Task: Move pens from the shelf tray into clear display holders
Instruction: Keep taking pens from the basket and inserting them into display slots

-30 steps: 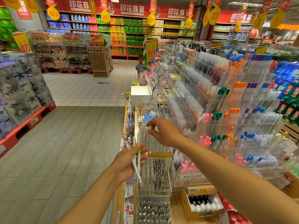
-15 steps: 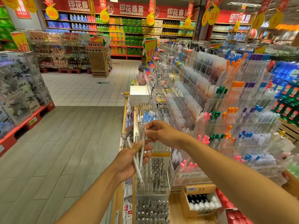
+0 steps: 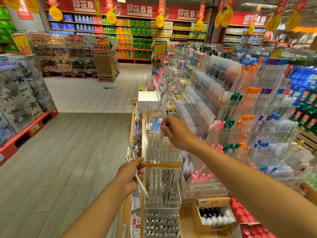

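At the centre of the frame, the right hand (image 3: 178, 133) pinches a single clear pen (image 3: 162, 130) by its upper end, its lower end among the pens standing in the upper clear display holder (image 3: 163, 152). Lower centre, just left of the holders, the left hand (image 3: 131, 176) grips a small bundle of white pens (image 3: 139, 183), tips slanting down to the right beside the middle holder (image 3: 163, 185)

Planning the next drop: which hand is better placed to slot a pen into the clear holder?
Right. The right hand already pinches one pen directly above the clear holder. The left hand sits lower and beside it, gripping the spare pens.
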